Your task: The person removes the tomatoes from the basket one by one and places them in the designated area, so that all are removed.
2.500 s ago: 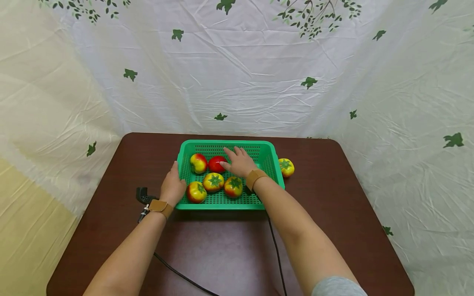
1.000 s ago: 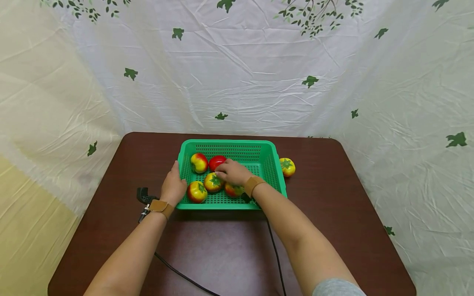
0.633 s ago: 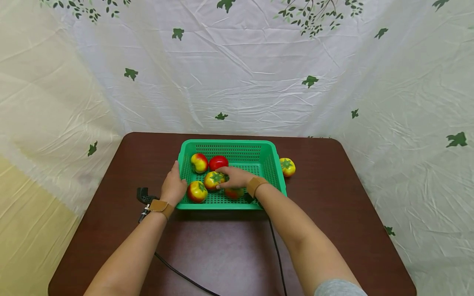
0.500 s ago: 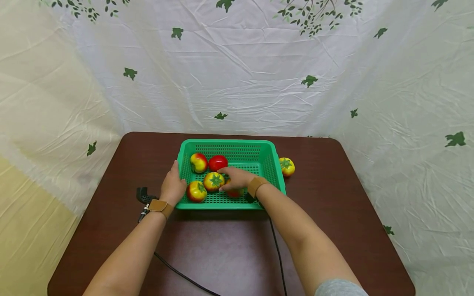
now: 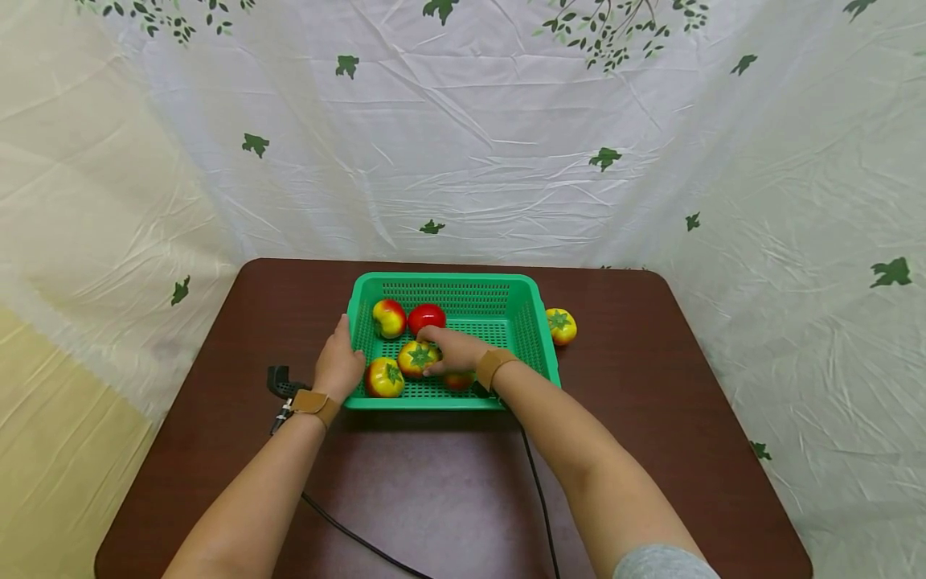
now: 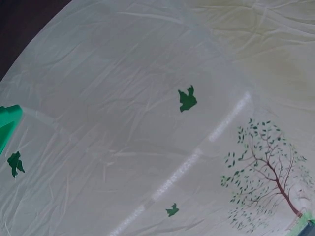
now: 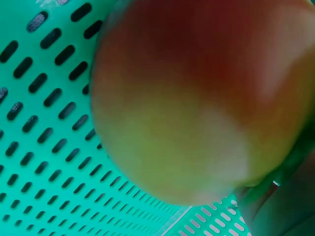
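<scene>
A green plastic basket with slotted walls holds several red-and-yellow tomatoes. My left hand holds its left rim, thumb at the inner edge and fingers along the outside. With fingers and thumb curled, my right hand grips the right side of the middle tomato, whose green calyx faces up. Close to it sit a front-left tomato, a red tomato and a back-left tomato. Beneath my right wrist, another tomato is partly hidden. A tomato looms blurred in the right wrist view.
A single tomato lies on the brown table just outside the basket's right wall. Black cables run across the table near me. A white curtain with green leaf prints hangs behind the table.
My right hand came down from above the basket and closed on the middle tomato, which has shifted slightly toward me. The front-left tomato has turned a little. My left hand has stayed put.
</scene>
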`<act>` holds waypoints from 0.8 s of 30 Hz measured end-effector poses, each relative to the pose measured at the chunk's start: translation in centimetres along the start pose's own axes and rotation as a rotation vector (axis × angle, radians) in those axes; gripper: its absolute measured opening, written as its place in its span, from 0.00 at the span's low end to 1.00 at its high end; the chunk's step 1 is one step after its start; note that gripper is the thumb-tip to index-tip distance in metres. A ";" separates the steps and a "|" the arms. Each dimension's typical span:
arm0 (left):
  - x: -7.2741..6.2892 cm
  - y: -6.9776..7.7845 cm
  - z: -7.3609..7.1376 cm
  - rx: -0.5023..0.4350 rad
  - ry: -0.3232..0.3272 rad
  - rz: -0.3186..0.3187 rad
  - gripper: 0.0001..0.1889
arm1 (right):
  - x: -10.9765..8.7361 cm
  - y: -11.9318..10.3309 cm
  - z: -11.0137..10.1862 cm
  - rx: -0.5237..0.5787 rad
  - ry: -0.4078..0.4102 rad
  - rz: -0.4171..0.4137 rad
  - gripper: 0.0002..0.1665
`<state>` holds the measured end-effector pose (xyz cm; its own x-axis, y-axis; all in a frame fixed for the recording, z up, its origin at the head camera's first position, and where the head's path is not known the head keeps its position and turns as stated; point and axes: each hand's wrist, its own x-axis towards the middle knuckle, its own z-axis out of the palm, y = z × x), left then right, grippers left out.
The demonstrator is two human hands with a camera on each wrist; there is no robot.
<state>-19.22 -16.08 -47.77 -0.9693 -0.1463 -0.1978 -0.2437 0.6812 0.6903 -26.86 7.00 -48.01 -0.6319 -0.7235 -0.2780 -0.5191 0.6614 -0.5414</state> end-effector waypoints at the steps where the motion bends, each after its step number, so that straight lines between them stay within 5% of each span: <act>1: 0.0 0.0 0.0 -0.001 -0.002 -0.001 0.39 | 0.0 -0.1 0.0 -0.005 -0.005 0.001 0.34; 8: -0.1 0.1 0.0 0.000 -0.003 0.000 0.39 | 0.2 -0.1 0.1 -0.047 -0.078 -0.014 0.38; 24: -0.1 0.0 0.0 -0.004 -0.004 0.004 0.39 | 0.0 -0.5 -0.1 -0.051 -0.081 -0.054 0.39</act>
<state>-19.12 -16.09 -47.73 -0.9700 -0.1408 -0.1982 -0.2403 0.6789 0.6938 -26.64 6.69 -47.72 -0.5548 -0.7705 -0.3138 -0.5809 0.6288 -0.5169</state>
